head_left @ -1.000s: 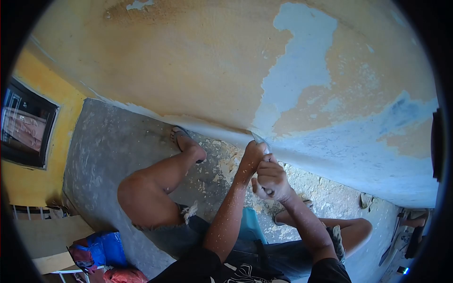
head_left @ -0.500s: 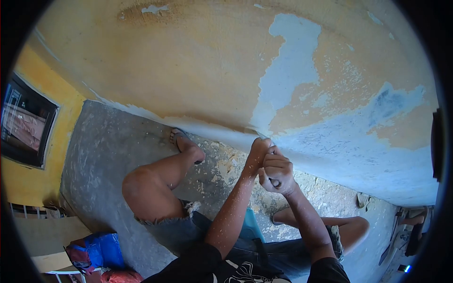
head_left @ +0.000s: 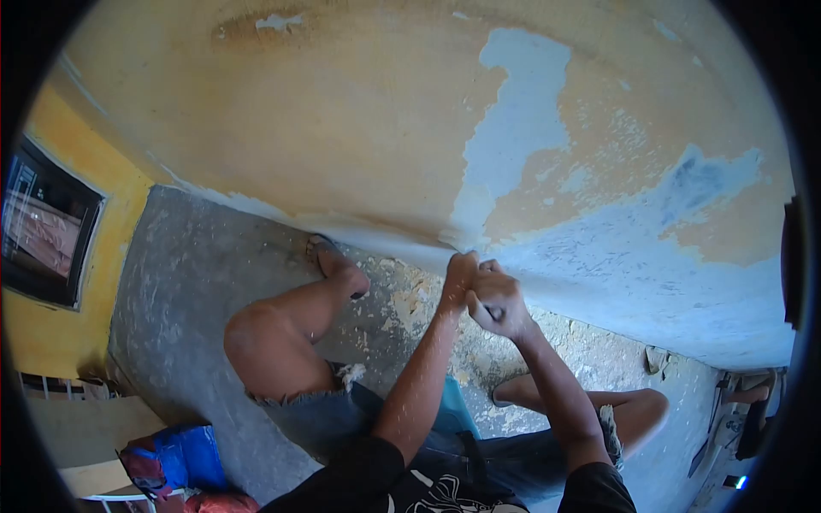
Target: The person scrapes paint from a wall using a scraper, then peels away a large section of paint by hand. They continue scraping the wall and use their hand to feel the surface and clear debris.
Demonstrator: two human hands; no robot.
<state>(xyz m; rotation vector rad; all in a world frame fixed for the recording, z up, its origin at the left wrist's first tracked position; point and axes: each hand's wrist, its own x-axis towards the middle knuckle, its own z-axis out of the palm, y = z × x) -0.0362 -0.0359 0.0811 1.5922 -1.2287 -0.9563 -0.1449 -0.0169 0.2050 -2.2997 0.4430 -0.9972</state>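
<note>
Both my hands are together at the foot of the wall (head_left: 342,128), whose yellowish paint has come off in large pale patches. My left hand (head_left: 463,270) is closed close to the wall, its fingers turned away from view. Pressed up beside it, my right hand (head_left: 498,304) is curled into a fist around something dark, of which only a small end shows. What either hand grips is too hidden to name. A thin edge of paint stands off the wall just past my left hand. Pale flakes dot my forearms.
Paint chips (head_left: 410,299) litter the grey floor (head_left: 197,256) beneath my hands. A teal stool (head_left: 456,409) is under me. Blue and red bags (head_left: 188,455) lie at lower left, near a dark-framed window (head_left: 51,222). Another person (head_left: 753,423) is at far right.
Both hands have shifted slightly left and stay close together; my right fist has turned a little. The view has moved slightly.
</note>
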